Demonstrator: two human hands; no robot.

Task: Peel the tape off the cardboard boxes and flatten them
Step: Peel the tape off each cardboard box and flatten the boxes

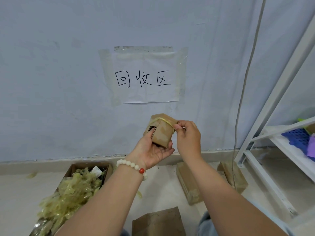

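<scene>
I held a small box (162,132) up before the wall (51,82), just under the sign (144,77). My left hand (151,150) cradled it from below, fingers curled round its side. My right hand (187,133) pinched a yellowish tape (162,119) strand crossing the box's top. On the floor (162,188) sat a carton (109,169) of scraps (71,198), with more boxes (187,183) to its right.

Two hands (153,151) (188,137), five cardboard boxes (162,133) (110,169) (185,181) (236,178) (158,222), one sign (144,92)

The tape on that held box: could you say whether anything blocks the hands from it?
Nothing visible does: the right hand pinches the tape atop the box, which the left hand holds.
</scene>
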